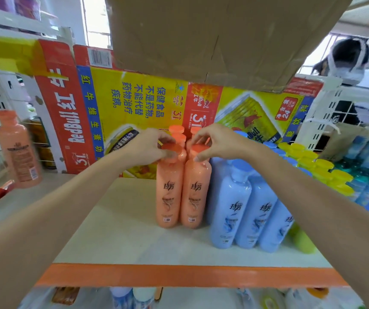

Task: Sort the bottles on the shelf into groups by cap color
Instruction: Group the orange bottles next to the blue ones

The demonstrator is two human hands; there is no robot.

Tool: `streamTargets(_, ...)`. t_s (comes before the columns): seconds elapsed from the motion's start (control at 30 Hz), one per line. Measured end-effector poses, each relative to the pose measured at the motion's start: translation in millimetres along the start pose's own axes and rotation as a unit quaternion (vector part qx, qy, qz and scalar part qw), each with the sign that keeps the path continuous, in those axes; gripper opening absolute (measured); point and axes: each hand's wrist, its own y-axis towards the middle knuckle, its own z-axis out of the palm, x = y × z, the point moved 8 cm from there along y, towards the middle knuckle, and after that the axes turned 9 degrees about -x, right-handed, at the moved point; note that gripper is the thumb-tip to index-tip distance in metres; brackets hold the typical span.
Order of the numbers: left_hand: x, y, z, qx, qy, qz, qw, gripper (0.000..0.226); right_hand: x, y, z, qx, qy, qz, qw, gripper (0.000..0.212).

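Looking down on a pale shelf board (121,230), running forward to an orange front lip (179,275). Backing onto a flattened Red Bull carton (121,103) along the rear; ducking under a brown cardboard sheet (201,41) hanging low over the caps. Curling the left hand (148,146) round the cap of the left orange-capped bottle (170,192); pinching the cap of the right orange-capped bottle (194,192) with the right hand (214,141). Finding both bottles upright mid-board, touching side to side, heading two orange rows reaching back toward the carton. Noting blue-capped bottles (232,208) just beside on the right, yellow caps (312,161) packed beyond them, crowding out to a white perforated upright (326,121). Seeing bare board opening left of the orange rows, out to the lip. Spotting a lone orange bottle (16,150), blurred, standing well apart at far left.
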Motion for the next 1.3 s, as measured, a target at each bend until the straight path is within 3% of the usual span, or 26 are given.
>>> streamTargets(0.37, 3, 16, 16, 0.014, -0.04, -0.007, 0.999, 0.047, -23, 0, 3, 0.0, 0.012, 0.033, 0.999, 0.039)
streamTargets(0.6, 12, 3, 22, -0.029, -0.094, 0.006, 0.995, 0.044, -22, -2, 5, 0.003, -0.017, 0.012, 1.0, 0.041)
streamTargets(0.8, 37, -23, 47, -0.057, -0.119, -0.003, 0.991, 0.087, -22, -3, 10, 0.004, -0.054, -0.008, 0.999, 0.045)
streamTargets(0.9, 60, -40, 68, -0.074, -0.144, -0.035, 0.986, 0.095, -23, -3, 12, 0.013, -0.052, -0.011, 0.999, 0.047)
streamTargets(1.07, 96, -71, 112, -0.031, -0.276, -0.139, 0.95, 0.075, -25, 1, 16, 0.027, -0.065, -0.013, 0.997, 0.043)
streamTargets(1.17, 98, -74, 115, -0.053, -0.285, -0.148, 0.946, 0.066, -26, 1, 16, 0.03, -0.059, -0.012, 0.998, 0.043)
streamTargets(1.3, 99, -72, 116, -0.067, -0.287, -0.146, 0.944, 0.071, -26, 0, 17, 0.027, -0.055, -0.011, 0.998, 0.043)
